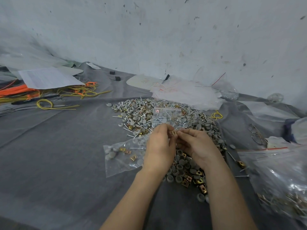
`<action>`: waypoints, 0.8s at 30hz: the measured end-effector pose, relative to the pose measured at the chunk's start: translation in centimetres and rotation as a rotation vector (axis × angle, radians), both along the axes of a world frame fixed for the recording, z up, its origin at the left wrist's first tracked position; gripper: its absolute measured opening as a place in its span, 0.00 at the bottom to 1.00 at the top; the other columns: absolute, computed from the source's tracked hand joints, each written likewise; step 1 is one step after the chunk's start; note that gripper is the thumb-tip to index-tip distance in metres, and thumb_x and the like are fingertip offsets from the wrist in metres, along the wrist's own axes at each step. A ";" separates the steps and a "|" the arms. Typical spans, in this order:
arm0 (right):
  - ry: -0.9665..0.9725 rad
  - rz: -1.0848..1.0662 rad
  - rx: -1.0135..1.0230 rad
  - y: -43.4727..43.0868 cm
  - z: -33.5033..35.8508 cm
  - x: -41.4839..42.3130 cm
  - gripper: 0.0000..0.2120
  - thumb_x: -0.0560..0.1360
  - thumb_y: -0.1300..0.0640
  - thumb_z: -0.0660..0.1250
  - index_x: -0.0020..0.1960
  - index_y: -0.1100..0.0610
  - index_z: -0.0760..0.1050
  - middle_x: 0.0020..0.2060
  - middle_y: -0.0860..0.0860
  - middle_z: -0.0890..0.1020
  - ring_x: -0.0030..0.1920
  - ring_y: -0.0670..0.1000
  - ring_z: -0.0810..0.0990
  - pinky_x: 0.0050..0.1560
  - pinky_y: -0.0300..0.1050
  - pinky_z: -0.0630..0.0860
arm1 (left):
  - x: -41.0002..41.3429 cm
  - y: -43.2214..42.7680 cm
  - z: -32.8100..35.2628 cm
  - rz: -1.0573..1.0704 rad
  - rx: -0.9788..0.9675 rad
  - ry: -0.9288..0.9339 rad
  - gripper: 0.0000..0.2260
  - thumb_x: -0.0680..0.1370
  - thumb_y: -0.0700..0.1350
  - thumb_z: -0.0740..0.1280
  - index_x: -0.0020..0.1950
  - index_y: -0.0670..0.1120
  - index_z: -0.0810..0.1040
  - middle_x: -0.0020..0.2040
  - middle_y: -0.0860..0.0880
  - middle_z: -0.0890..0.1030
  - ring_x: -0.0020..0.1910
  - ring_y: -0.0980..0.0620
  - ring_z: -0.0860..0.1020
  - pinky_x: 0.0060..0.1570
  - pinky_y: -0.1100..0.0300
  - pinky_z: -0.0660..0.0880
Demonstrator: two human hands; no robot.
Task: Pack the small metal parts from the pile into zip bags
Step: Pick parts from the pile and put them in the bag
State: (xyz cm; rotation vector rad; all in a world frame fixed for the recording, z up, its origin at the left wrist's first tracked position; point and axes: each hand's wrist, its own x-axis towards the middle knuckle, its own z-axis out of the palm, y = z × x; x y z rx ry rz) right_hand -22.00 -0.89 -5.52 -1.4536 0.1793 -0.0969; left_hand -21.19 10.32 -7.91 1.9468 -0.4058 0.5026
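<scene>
Both hands are curled in and meeting fingertip to fingertip, left hand (159,144) and right hand (196,145) pinching a little brass clip (173,132) between them. A clear zip bag (167,116) rises from the same spot, though I honestly can't tell which hand has the bag. All this is right over the pile (142,113) of grey caps, screws and clips on the grey-cloth counter (58,155), with a partly filled bag (123,156) flat just left of the left hand and a big bag of parts (282,188) off to the right.

Head view, angled down, near pile (132,112)
</scene>
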 end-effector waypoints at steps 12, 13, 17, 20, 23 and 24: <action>-0.137 -0.303 -0.468 -0.9 -0.7 0.6 0.07 0.77 0.61 0.64 0.44 0.53 0.77 0.39 0.49 0.81 0.35 0.44 0.77 0.36 0.37 0.73 | 0.3 1.6 0.8 0.120 -0.113 0.060 0.05 0.78 0.42 0.67 0.44 0.49 0.73 0.40 0.54 0.78 0.40 0.54 0.77 0.40 0.60 0.74; -0.142 -0.267 -0.608 -0.6 -0.8 0.6 0.06 0.77 0.60 0.64 0.44 0.53 0.77 0.40 0.48 0.81 0.37 0.44 0.77 0.36 0.35 0.71 | 0.2 1.4 1.0 0.083 -0.118 0.065 0.06 0.77 0.42 0.67 0.44 0.50 0.73 0.39 0.55 0.77 0.39 0.55 0.77 0.39 0.61 0.73; -0.245 -0.179 -0.680 0.7 -0.5 0.1 0.12 0.79 0.49 0.61 0.44 0.51 0.79 0.37 0.44 0.81 0.38 0.41 0.78 0.37 0.33 0.72 | 0.0 1.0 1.4 0.008 -0.075 0.072 0.12 0.77 0.40 0.66 0.40 0.56 0.70 0.36 0.57 0.76 0.37 0.59 0.76 0.36 0.67 0.72; -0.289 -0.030 -0.566 1.0 0.1 -0.3 0.07 0.78 0.51 0.64 0.43 0.47 0.79 0.35 0.41 0.82 0.37 0.38 0.79 0.42 0.33 0.75 | 0.3 1.3 1.5 -0.024 -0.015 0.084 0.10 0.77 0.37 0.65 0.41 0.52 0.72 0.35 0.56 0.77 0.37 0.58 0.78 0.38 0.66 0.73; -0.274 -0.081 -0.626 1.5 -0.3 0.0 0.05 0.77 0.56 0.67 0.47 0.54 0.81 0.39 0.48 0.83 0.41 0.46 0.80 0.46 0.42 0.77 | 0.5 1.8 1.6 -0.072 0.037 0.126 0.08 0.76 0.36 0.64 0.44 0.50 0.76 0.36 0.57 0.77 0.38 0.56 0.78 0.38 0.67 0.73; -0.272 -0.106 -0.629 1.6 -0.4 0.2 0.05 0.77 0.56 0.67 0.47 0.55 0.81 0.39 0.49 0.82 0.41 0.47 0.80 0.45 0.41 0.76 | 0.4 2.1 1.8 -0.094 0.032 0.148 0.07 0.77 0.37 0.64 0.47 0.48 0.78 0.37 0.56 0.79 0.40 0.57 0.79 0.40 0.67 0.75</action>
